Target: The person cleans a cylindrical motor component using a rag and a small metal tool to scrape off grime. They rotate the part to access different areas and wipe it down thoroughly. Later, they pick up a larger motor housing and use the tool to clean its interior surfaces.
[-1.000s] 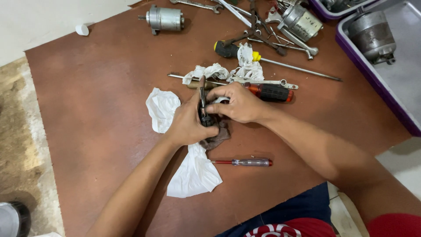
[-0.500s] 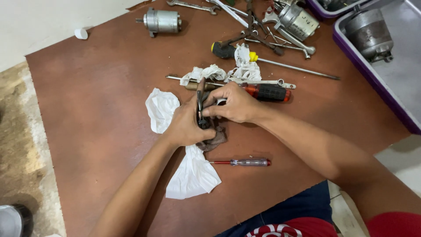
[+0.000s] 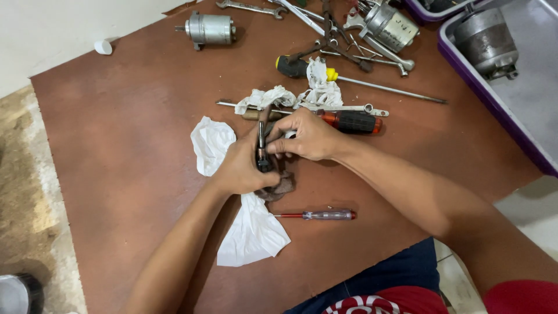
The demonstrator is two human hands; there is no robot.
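Over the middle of a brown board (image 3: 128, 151), my left hand (image 3: 241, 168) grips a small dark metal part (image 3: 278, 185) together with a white cloth (image 3: 250, 232) that hangs below it. My right hand (image 3: 308, 136) meets it from the right, fingertips pinched on the upper end of the same part, a thin upright metal piece (image 3: 261, 142). What the fingers cover of the part is hidden.
A small red-tipped screwdriver (image 3: 319, 215) lies just below the hands. An orange-and-black screwdriver (image 3: 351, 121), rags (image 3: 317, 87), wrenches and pliers (image 3: 337, 35) lie behind. A metal motor (image 3: 209, 28) sits far left; a purple-rimmed tray (image 3: 482, 87) holds another cylinder at right.
Both hands stay on the part with only small finger shifts; the view has shifted slightly.
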